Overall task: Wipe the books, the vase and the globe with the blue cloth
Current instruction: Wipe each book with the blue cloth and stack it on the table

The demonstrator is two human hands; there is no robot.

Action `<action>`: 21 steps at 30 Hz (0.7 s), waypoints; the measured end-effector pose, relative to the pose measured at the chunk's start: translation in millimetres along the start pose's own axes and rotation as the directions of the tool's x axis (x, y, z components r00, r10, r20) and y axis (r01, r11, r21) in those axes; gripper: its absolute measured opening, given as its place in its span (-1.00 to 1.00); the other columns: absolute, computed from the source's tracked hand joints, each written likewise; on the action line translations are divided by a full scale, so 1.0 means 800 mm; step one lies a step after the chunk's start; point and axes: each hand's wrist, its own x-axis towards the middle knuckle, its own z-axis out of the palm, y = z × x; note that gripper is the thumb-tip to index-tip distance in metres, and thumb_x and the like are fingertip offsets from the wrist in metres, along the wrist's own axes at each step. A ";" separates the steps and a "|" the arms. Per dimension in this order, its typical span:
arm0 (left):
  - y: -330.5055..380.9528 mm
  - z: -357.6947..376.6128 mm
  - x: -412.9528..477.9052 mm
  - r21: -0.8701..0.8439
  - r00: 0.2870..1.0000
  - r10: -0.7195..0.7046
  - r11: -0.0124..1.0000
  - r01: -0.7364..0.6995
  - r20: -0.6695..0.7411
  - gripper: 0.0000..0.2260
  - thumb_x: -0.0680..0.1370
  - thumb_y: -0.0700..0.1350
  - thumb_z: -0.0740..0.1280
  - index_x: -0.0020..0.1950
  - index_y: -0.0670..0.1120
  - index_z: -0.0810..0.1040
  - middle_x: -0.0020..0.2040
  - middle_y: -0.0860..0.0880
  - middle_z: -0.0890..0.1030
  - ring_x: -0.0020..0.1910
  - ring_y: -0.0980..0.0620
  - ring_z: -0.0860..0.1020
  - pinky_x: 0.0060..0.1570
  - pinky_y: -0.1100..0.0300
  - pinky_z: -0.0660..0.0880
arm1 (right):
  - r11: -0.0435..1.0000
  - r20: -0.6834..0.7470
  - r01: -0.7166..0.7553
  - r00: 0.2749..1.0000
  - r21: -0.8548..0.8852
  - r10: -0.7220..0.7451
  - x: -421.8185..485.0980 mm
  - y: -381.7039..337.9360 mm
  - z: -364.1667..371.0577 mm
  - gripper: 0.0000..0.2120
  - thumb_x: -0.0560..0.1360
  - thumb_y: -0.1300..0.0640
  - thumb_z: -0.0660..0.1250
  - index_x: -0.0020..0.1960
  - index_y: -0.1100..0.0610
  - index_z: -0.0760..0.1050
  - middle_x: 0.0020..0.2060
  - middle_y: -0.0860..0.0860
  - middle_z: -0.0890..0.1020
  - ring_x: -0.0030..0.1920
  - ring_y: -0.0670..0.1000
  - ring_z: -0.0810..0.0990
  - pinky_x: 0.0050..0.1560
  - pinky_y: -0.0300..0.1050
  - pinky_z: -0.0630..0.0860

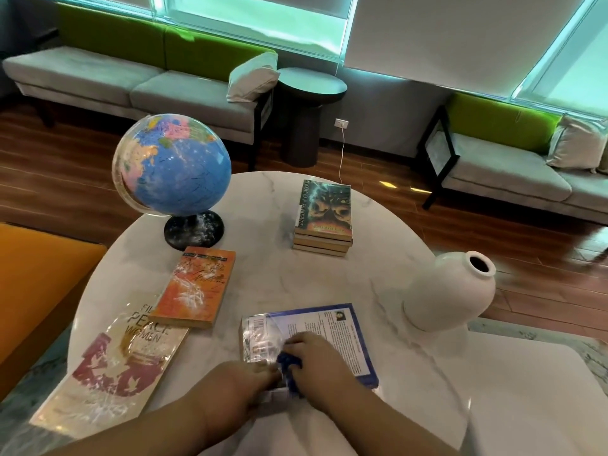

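- The right grip (316, 363) is closed on the bunched cloth (289, 365) and presses it onto the blue book (342, 337), which lies flat with its back cover up on the surface (279, 278).
- The left grip (237, 383) rests at the book's near left corner, touching the cloth. I cannot tell whether its fingers curl round the edge or lie flat.
- The book's long axis seems to run left to right. The cloth sits at its left end, so the unwiped cover lies to the right of the right grip and a little beyond it. A stroke to the right looks like the next move, with the left grip steadying the book.
- The vase (450, 291) stands to the right of the right grip and beyond it, near the book but apart from it. The right grip is the nearer one. Its mouth is open and the inside is dark, so I cannot tell what it holds.
- The orange book (197, 287) and the pale book (121, 363) lie to the left of the left grip, overlapping at one corner.
- The globe (174, 162) stands far beyond the left grip, and the stack (324, 218) far beyond the right grip.
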 end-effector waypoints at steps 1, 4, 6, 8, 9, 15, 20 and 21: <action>0.001 -0.002 0.000 -0.010 1.000 0.002 1.000 -0.002 -0.005 -0.69 0.46 0.04 0.22 0.18 0.20 0.54 0.09 0.18 0.62 -0.07 0.17 0.61 -0.19 0.32 0.52 | 0.996 0.065 0.079 0.995 -0.031 -0.077 0.009 -0.010 0.000 -0.62 0.54 0.20 0.23 0.34 0.05 0.48 0.34 -0.08 0.43 0.31 -0.07 0.37 0.36 -0.24 0.23; 0.002 -0.010 0.001 0.024 0.999 -0.033 0.999 0.032 0.017 -0.64 0.41 0.03 0.23 0.19 0.21 0.52 0.05 0.14 0.64 -0.09 0.10 0.63 -0.20 0.29 0.52 | 0.970 0.085 0.216 0.975 -0.112 -0.207 0.037 0.000 -0.012 -0.65 0.57 0.22 0.19 0.32 0.06 0.51 0.36 -0.06 0.43 0.35 -0.02 0.36 0.37 -0.23 0.21; 0.004 -0.021 0.004 0.036 0.994 -0.085 0.996 0.083 0.065 -0.66 0.45 0.00 0.27 0.22 0.18 0.51 0.11 0.08 0.63 0.02 0.03 0.61 -0.05 0.26 0.48 | 0.983 -0.025 0.097 0.994 -0.159 -0.102 0.049 0.029 -0.022 -0.64 0.59 0.19 0.18 0.36 0.03 0.46 0.40 -0.07 0.39 0.36 0.00 0.34 0.36 -0.23 0.24; 0.006 -0.027 0.008 0.042 0.989 -0.126 0.991 0.123 0.081 -0.66 0.50 -0.02 0.28 0.28 0.15 0.49 0.18 0.05 0.60 0.12 0.02 0.56 0.08 0.26 0.42 | 0.966 -0.089 -0.046 0.996 -0.255 0.024 0.057 0.047 -0.028 -0.58 0.59 0.19 0.18 0.44 0.02 0.35 0.44 -0.07 0.32 0.38 0.03 0.30 0.38 -0.20 0.26; 0.006 -0.029 0.010 0.043 0.985 -0.142 0.989 0.138 0.100 -0.65 0.51 -0.03 0.28 0.30 0.15 0.48 0.21 0.05 0.59 0.15 0.02 0.55 0.11 0.27 0.40 | 0.953 -0.084 -0.076 0.995 -0.294 0.054 0.060 0.045 -0.027 -0.55 0.59 0.19 0.18 0.46 0.03 0.31 0.45 -0.06 0.29 0.38 0.04 0.29 0.38 -0.17 0.28; 0.007 -0.027 0.005 -0.045 0.985 -0.143 0.988 0.147 0.092 -0.50 0.37 0.16 0.03 0.27 0.25 0.47 0.19 0.05 0.60 0.12 0.03 0.56 0.04 0.22 0.44 | 0.930 0.172 0.263 0.959 -0.259 -0.223 0.045 -0.004 0.000 -0.49 0.56 0.21 0.22 0.49 0.04 0.25 0.49 -0.09 0.23 0.41 0.04 0.24 0.45 -0.12 0.17; 0.006 -0.029 0.006 -0.027 0.978 -0.178 0.983 0.182 0.109 -0.71 0.50 0.05 0.22 0.22 0.15 0.50 0.15 0.06 0.61 0.11 0.05 0.57 0.07 0.22 0.47 | 0.992 -0.069 -0.051 0.997 -0.114 0.043 0.023 0.079 -0.026 -0.56 0.54 0.24 0.19 0.40 0.02 0.41 0.43 -0.12 0.34 0.38 -0.02 0.35 0.39 -0.28 0.22; 0.008 -0.030 0.005 -0.033 0.974 -0.192 0.980 0.197 0.121 -0.72 0.51 0.05 0.24 0.22 0.16 0.50 0.16 0.08 0.61 0.12 0.07 0.57 0.08 0.23 0.47 | 0.986 -0.117 -0.143 0.984 -0.088 0.133 0.015 0.097 -0.036 -0.57 0.54 0.23 0.19 0.39 0.02 0.42 0.42 -0.11 0.36 0.37 -0.03 0.37 0.37 -0.27 0.26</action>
